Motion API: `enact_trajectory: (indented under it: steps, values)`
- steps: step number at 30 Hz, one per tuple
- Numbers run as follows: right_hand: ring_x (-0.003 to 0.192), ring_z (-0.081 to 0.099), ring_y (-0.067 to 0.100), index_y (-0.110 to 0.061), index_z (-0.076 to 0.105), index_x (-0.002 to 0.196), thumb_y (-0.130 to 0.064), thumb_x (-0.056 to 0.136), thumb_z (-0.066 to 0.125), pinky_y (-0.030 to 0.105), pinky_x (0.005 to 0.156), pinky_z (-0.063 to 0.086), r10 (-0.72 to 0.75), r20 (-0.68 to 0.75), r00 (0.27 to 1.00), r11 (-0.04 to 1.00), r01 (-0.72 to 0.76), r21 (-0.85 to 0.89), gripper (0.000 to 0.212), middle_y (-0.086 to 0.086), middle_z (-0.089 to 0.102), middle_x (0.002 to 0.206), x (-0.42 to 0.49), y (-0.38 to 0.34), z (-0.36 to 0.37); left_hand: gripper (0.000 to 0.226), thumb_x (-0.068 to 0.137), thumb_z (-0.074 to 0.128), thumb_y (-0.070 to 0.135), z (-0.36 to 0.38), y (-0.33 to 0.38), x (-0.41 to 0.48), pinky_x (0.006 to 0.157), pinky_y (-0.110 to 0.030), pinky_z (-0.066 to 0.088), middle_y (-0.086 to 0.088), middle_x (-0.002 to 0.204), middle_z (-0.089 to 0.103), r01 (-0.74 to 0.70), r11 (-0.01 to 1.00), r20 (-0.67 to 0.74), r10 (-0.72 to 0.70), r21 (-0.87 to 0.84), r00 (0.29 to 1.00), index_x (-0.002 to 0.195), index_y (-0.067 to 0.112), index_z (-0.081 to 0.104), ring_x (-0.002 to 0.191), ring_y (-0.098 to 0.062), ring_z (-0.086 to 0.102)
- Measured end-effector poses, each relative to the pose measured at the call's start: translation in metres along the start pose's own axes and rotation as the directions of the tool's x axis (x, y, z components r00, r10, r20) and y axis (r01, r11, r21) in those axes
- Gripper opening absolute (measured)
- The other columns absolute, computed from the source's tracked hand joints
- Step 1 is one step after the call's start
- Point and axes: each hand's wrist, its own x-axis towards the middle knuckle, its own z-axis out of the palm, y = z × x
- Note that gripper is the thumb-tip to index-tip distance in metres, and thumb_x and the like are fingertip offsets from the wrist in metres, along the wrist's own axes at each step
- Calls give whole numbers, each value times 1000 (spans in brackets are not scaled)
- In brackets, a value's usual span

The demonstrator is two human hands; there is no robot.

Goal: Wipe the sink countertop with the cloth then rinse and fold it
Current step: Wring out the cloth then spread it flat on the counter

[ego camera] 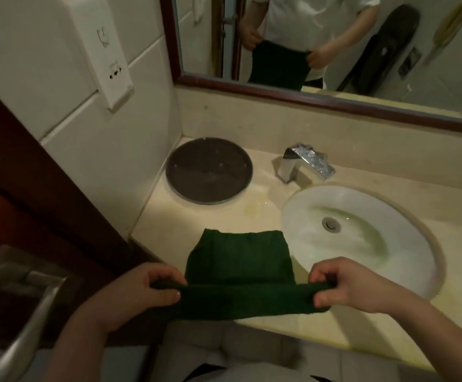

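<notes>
1. The cloth (239, 260) is dark green, and you hold it over the front edge of the countertop (219, 213), to the left of the sink (362, 232).
2. Your left hand (144, 290) pinches the left end of the near edge of the cloth; the thumb lies on top and the other fingers are curled under it.
3. Your right hand (343, 282) pinches the right end of the same edge, with the fingers closed on the fabric.
4. Between your two hands the near edge is pulled into a straight thick band, which looks like a fold or a roll.
5. The far part of the cloth spreads away from you and lies flat on the countertop; its right far corner is just beside the rim of the sink.
6. The sink is white and oval, set into the countertop, with a metal drain (331, 224) in the middle.
7. A chrome faucet (304, 164) stands behind the sink, and no water is visible coming from it.
8. A dark round tray (209, 170) sits in the back left corner of the countertop, well apart from the cloth.
9. The mirror (334, 42) above the counter shows your two hands holding the cloth in front of a white shirt.
10. A white box (100, 51) hangs on the tiled wall at the left.
</notes>
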Motion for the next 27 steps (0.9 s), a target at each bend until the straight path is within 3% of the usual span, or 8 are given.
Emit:
enact_trajectory:
  steps: [2,5,8,11,16,22,24,27]
  values:
    - [56,49,6,-22,63,69,-21,81,74,19,58,42,10,-70,997,1000,-8,28,16,-6,53,59,14,6,1,32,69,80,38,0,-12,17,88,-40,53,-7,103,71,22,986,-49,-31,-167,998,96,22,75,99,-24,68]
    - [58,50,6,-8,61,75,-24,87,67,22,62,44,47,-215,976,998,-52,-18,21,2,52,63,45,14,-3,11,83,68,15,3,-10,52,80,-37,54,-7,93,74,16,945,-151,-69,-326,986,89,18,77,94,-25,70]
    - [71,56,18,1,59,80,-28,87,67,35,75,50,74,-284,956,993,-96,-65,31,19,63,81,80,20,-8,14,89,63,14,4,-10,93,77,-39,54,-7,88,74,32,964,-214,-91,-265,973,85,17,76,93,-28,69]
    - [82,63,27,-4,65,85,-31,87,67,40,80,52,89,-306,948,986,-128,-109,26,17,66,88,111,22,-14,10,88,64,17,4,-13,125,79,-37,53,-8,89,72,30,979,-318,-94,-202,943,88,16,74,94,-28,67]
    - [85,63,24,-11,67,88,-33,86,66,37,78,50,158,-328,931,961,-222,-168,22,10,68,88,144,28,-20,9,90,63,16,5,-12,153,74,-30,49,-3,89,68,25,989,-449,-87,-144,889,83,19,68,91,-22,64]
    - [89,61,23,-13,65,92,-33,86,66,40,83,52,146,-362,921,923,-258,-284,20,6,65,90,162,36,-13,3,88,63,19,10,-14,174,75,-30,48,-2,95,63,91,989,-560,-10,118,829,89,19,66,92,-20,62]
    - [92,58,21,-16,62,100,-33,83,69,39,85,51,111,-394,912,914,-249,-319,25,3,60,97,164,36,-10,19,85,68,26,13,-14,179,82,-34,52,-3,107,58,89,962,-565,76,258,821,101,19,66,97,-18,59]
    - [94,57,21,-20,56,107,-34,83,69,39,86,51,112,-346,932,893,-247,-376,31,2,56,103,166,41,-9,47,79,75,32,20,-9,183,94,-39,50,-1,116,53,59,882,-416,161,467,895,122,22,59,109,-18,51]
